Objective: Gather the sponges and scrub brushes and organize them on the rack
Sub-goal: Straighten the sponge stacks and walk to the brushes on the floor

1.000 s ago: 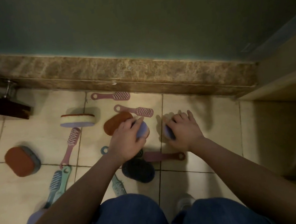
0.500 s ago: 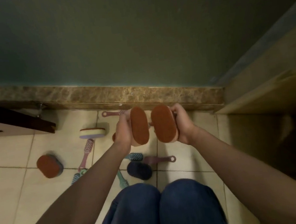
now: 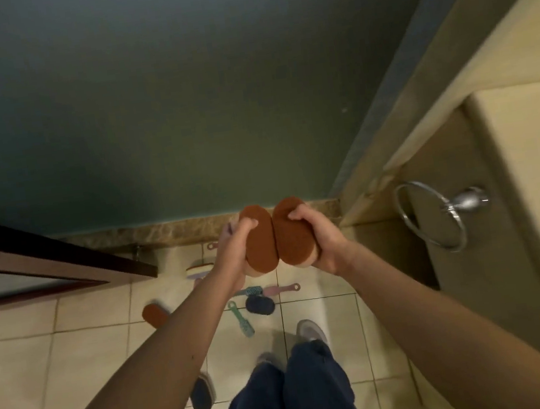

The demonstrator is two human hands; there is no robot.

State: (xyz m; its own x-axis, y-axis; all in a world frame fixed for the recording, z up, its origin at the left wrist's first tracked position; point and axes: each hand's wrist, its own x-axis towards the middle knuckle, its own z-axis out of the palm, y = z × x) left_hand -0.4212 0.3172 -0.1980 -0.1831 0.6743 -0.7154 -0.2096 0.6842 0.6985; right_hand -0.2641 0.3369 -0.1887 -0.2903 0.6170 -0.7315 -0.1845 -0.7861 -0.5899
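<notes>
My left hand (image 3: 234, 253) grips an oval sponge (image 3: 259, 240) with its brown scouring face toward me. My right hand (image 3: 321, 238) grips a second brown-faced sponge (image 3: 291, 235); the two touch edge to edge, high above the floor. Far below lie another brown sponge (image 3: 154, 314), a white and purple sponge (image 3: 198, 270), a dark blue sponge (image 3: 259, 305), a green brush (image 3: 242, 319), a pink brush (image 3: 281, 288), a teal brush (image 3: 250, 290) and a dark sponge (image 3: 201, 397) partly behind my left arm. No rack is recognisable.
A dark wooden door (image 3: 46, 261) stands at the left. A green wall with a marble skirting (image 3: 162, 234) is ahead. A cream wall at the right carries a chrome towel ring (image 3: 430, 217). My feet (image 3: 309, 331) stand on the tiled floor.
I have risen from a crouch with a sponge in each hand, so the floor items look smaller and farther. The sponges came together and now touch. The towel ring has come into view.
</notes>
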